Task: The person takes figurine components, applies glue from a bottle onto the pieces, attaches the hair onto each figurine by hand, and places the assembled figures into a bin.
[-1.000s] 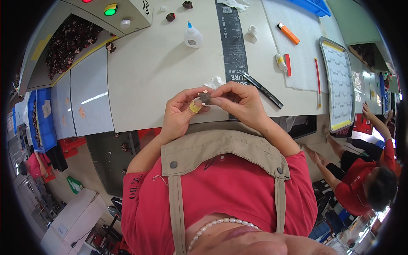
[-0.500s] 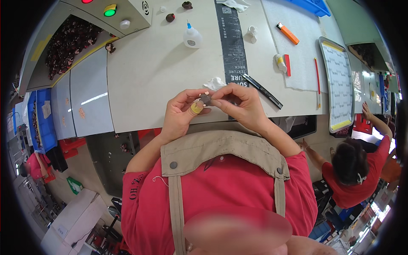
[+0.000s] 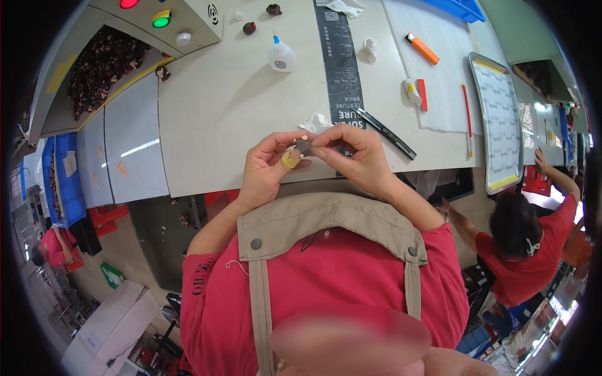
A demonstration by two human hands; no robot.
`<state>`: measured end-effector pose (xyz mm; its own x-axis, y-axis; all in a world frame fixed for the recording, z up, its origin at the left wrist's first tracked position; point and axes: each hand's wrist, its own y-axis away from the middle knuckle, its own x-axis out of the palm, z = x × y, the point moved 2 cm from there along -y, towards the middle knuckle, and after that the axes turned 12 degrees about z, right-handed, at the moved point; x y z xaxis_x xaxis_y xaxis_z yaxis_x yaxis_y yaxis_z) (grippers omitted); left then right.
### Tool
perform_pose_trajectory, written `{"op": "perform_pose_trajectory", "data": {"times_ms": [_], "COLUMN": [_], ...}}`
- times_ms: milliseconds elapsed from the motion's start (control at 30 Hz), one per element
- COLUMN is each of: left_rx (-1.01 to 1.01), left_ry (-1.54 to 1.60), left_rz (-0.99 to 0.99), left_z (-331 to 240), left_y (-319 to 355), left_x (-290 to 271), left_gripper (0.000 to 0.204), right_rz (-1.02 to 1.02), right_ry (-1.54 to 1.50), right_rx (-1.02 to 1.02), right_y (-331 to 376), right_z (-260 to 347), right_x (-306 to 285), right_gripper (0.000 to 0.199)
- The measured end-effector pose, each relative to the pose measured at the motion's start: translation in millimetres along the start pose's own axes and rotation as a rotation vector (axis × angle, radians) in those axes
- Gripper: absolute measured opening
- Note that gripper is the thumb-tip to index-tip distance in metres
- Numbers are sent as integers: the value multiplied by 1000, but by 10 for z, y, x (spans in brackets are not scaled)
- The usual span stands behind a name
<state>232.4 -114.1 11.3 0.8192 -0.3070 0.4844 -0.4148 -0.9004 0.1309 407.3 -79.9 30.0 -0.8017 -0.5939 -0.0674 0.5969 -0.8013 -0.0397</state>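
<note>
Between my two hands, near the front edge of the table, is a small dark brown figurine (image 3: 303, 146) with pale pinkish bits on it. My left hand (image 3: 264, 164) grips it from the left with thumb and fingers; yellow tape wraps one digit. From the other side my right hand (image 3: 362, 158) pinches it between thumb and forefinger. Much of the piece is hidden by the fingertips. A crumpled white tissue (image 3: 315, 123) lies just beyond the hands, and a black utility knife (image 3: 387, 134) rests right of them.
Farther back stand a dropper bottle (image 3: 282, 56) and small dark pieces (image 3: 249, 28). An orange lighter (image 3: 422, 48), a small tube (image 3: 412, 92), a red stick (image 3: 468, 119) and a tray (image 3: 493, 119) are rightward. Dark figurines fill a bin (image 3: 103, 69) at left. A co-worker (image 3: 527, 244) sits right.
My hands and the figurine keep nearly the same pose. The table and its things shift very slightly in the picture.
</note>
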Motion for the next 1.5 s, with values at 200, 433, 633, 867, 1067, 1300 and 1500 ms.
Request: {"op": "perform_pose_trajectory", "data": {"times_ms": [200, 433, 633, 867, 1067, 1300, 1500], "left_rx": [5, 16, 21, 13, -25, 26, 46], "left_ry": [18, 19, 13, -21, -87, -54, -5], "left_rz": [3, 9, 15, 15, -53, -38, -7], "left_z": [-6, -8, -35, -21, -4, 24, 74], "left_y": [6, 23, 18, 50, -13, -55, -62], "left_x": [-5, -26, -27, -39, -61, -65, -132], "left_gripper": [30, 30, 30, 29, 34, 39, 45], "right_rz": [-1, 2, 0, 2, 1, -26, -26], "right_ry": [27, 43, 49, 31, 96, -7, 9], "right_rx": [-9, 7, -23, -9, -111, -146, -184], "right_y": [-10, -16, -37, -37, -27, 35, 50], "right_z": [10, 24, 40, 37, 47, 70, 73], "right_x": [14, 32, 44, 58, -48, -52, -17], "right_gripper": [11, 12, 12, 11, 11, 8, 7]}}
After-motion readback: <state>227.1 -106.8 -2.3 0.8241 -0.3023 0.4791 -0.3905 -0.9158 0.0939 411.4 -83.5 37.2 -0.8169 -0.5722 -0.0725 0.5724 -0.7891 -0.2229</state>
